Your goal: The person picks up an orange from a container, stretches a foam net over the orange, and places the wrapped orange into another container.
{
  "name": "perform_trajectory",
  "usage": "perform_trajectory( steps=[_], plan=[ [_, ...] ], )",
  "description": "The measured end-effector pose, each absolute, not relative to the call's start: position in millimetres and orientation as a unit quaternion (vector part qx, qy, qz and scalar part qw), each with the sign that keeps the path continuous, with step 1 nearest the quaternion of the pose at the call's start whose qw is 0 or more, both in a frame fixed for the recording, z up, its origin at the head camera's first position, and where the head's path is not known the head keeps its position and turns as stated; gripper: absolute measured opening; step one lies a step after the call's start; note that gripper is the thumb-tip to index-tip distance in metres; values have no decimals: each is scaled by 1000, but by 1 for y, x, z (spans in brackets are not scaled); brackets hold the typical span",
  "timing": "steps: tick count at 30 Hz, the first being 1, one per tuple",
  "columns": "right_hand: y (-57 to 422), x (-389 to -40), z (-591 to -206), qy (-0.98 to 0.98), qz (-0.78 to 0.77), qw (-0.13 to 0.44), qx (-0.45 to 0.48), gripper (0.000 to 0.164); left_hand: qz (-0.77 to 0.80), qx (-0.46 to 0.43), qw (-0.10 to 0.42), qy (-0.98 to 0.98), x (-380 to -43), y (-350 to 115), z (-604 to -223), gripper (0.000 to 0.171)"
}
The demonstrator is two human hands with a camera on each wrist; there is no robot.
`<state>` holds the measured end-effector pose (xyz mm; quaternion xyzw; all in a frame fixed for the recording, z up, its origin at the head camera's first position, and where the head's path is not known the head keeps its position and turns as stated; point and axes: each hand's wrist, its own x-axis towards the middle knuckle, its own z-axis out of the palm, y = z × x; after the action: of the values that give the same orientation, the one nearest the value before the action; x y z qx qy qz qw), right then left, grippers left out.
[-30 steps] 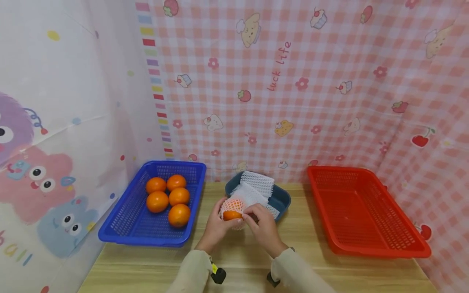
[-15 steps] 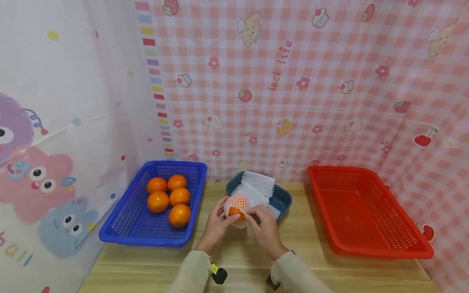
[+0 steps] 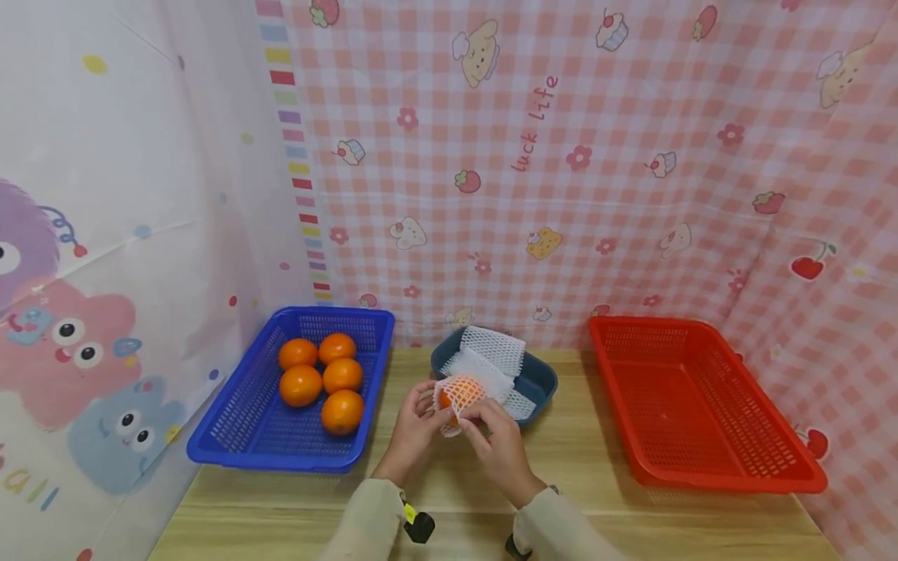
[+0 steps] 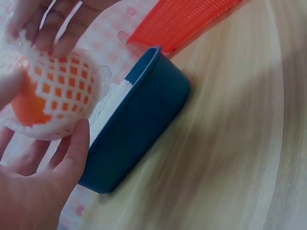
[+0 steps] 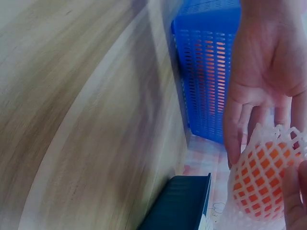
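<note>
A round, bright orange fruit [image 4: 29, 103] sat partly inside a white foam net sleeve [image 4: 72, 86], held between the two hands in the middle of the scene, at the near left side of a dark teal, rounded plastic tub [image 3: 539, 383]. The sleeve was stretched over the fruit's curve, its mesh opened into diamond-shaped holes through which the orange skin showed. One patch was uncovered, smooth and deeply coloured, with a small pale highlight near its upper edge. Around this patch the foam edge ran uneven, and loose mesh hung below the fruit on the near side. In the right wrist view the sleeve's rim looked ragged, its strands ending in small loops.

The left hand [image 3: 412, 432] grasped the wrapped fruit from the left, fingers curved around it. The right hand [image 3: 501, 444] pinched the net on the near right side with thumb and fingers.

More white foam nets [image 3: 494, 351] lay flat in the tub. To the left, five glossy oranges [image 3: 300, 386] rested in a blue rectangular plastic basket [image 3: 266, 461]; a red rectangular plastic basket [image 3: 730, 483] stood to the right on the pale wood-grain table [image 3: 463, 506].
</note>
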<state>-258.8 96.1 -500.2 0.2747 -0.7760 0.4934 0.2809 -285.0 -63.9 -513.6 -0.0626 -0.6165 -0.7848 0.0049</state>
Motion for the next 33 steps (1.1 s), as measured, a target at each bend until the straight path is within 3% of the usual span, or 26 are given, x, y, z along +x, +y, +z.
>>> perform_trajectory(
  steps=[5,14,25,29,33],
  plan=[
    [94,-255,-493,-752,514,291,293,18,-811,-62,-26,-581,-284,-65,-517,58],
    [90,-228,-458,-739,541,258,307,14,-844,-94,-54,-525,-283,-64,-511,57],
    [102,-251,-486,-757,480,293,332,21,-834,-90,-42,-543,-280,-64,-511,43],
    [118,-259,-485,-789,413,311,331,42,-830,-93,-63,-546,-280,-69,-509,46],
    [127,-269,-480,-839,331,252,350,80,-824,-109,-94,-548,-279,-73,-507,45]
  ],
)
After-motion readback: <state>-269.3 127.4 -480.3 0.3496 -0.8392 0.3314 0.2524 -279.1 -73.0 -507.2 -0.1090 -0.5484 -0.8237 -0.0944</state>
